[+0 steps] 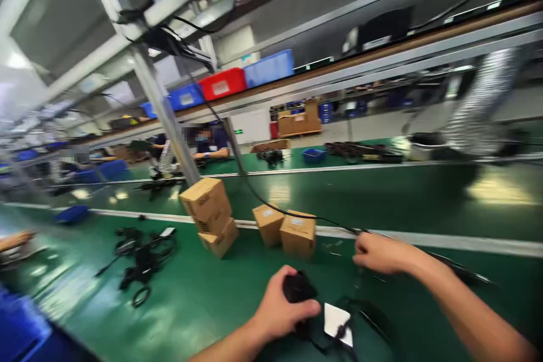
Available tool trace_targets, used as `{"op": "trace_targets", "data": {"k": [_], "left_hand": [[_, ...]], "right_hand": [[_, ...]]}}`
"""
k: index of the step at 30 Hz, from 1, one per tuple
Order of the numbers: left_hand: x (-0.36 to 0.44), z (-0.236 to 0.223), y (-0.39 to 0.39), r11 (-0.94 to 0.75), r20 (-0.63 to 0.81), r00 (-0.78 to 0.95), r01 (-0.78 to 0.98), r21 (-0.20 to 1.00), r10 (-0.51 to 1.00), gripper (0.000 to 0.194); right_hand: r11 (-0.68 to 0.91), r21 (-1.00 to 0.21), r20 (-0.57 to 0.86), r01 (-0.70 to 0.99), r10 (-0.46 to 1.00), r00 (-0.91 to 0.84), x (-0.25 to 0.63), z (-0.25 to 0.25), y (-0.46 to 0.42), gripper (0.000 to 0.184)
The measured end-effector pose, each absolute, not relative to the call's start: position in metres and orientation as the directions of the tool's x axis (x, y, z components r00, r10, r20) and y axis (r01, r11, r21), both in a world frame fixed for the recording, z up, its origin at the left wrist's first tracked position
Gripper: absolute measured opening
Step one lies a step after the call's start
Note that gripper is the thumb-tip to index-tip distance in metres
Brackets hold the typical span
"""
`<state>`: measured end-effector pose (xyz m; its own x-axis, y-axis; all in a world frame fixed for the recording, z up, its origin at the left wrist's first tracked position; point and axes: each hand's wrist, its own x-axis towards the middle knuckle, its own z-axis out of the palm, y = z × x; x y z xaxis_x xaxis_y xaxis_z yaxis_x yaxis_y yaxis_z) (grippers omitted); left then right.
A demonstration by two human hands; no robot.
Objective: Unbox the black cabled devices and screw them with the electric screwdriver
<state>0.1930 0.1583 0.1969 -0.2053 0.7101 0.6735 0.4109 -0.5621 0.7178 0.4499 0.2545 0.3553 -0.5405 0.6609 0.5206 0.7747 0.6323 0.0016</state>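
Note:
My left hand (283,305), low in the middle of the head view, is wrapped round a black block-shaped device (299,287), possibly a power adapter. A thin black lead (318,346) trails below it, near a white paper tag (335,319). To the right, my right hand (379,253) is closed at the end of a black cord (271,203) that hangs down from the shelf frame. Whatever its fingers grip at the cord's end is hidden. Beneath the right forearm lies a dark slender tool (460,268), blurred.
Small brown cartons stand beyond my hands: a stack (212,218) and a pair (298,235). Tangled black adapters and cables (144,257) lie left on the green bench (203,294). A metal post (163,107) rises behind. Co-workers sit farther off; another person's hand (19,240) shows far left.

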Motion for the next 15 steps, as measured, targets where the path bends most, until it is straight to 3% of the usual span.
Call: {"op": "trace_targets", "data": {"k": [3, 9, 15], "left_hand": [[0.196, 0.201, 0.154, -0.615, 0.715, -0.079, 0.449, 0.648, 0.695, 0.069], [0.199, 0.195, 0.155, -0.64, 0.74, -0.026, 0.483, 0.597, 0.672, 0.066], [0.199, 0.196, 0.154, -0.705, 0.778, 0.038, 0.452, 0.547, 0.627, 0.059]], "right_hand": [[0.525, -0.055, 0.488, 0.85, 0.756, -0.436, 0.461, 0.362, 0.261, 0.027], [0.529, -0.058, 0.415, 0.847, 0.784, -0.461, 0.46, 0.358, 0.263, 0.032], [0.605, -0.045, 0.589, 0.795, 0.659, -0.468, 0.449, 0.347, 0.218, 0.033]]}}
